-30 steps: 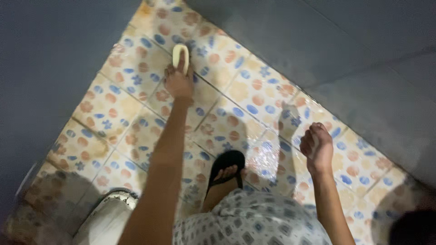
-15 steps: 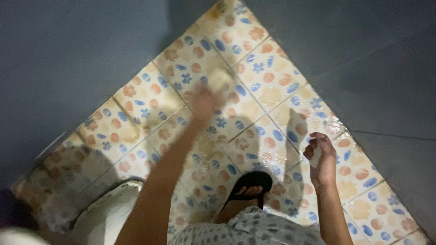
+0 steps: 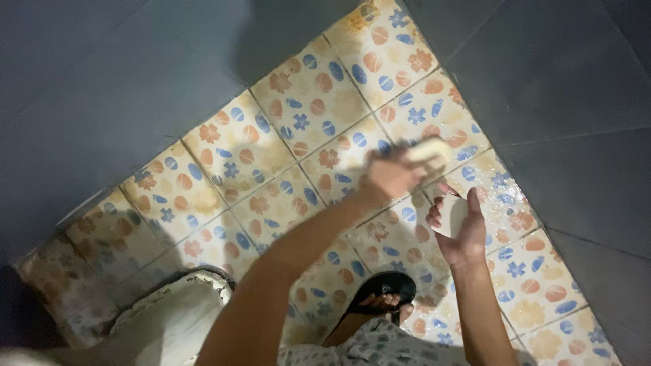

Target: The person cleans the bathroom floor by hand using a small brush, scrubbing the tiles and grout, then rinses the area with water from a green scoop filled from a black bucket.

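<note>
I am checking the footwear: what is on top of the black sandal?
A bare foot rests on the black sandal, toes showing over its sole. The patterned garment covers the heel end; the floor tile beneath the sandal is hidden.
</note>
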